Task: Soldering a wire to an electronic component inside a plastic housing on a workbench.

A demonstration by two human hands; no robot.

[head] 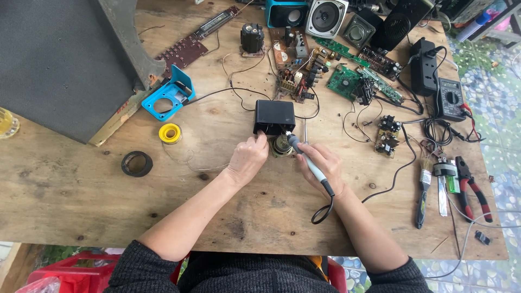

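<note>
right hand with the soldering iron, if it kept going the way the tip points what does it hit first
Probably the small round speaker: the right hand aims the soldering iron up-left at it, with the black box just beyond. Depth is unclear.

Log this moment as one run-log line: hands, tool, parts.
left hand: steadies small round speaker | right hand: holds grey-handled soldering iron, tip at speaker | black plastic box: behind speaker | surface: wooden table

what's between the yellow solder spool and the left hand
In the head view, only bare wooden table with a thin loose wire curling across it lies between the yellow solder spool and the left hand.
</note>
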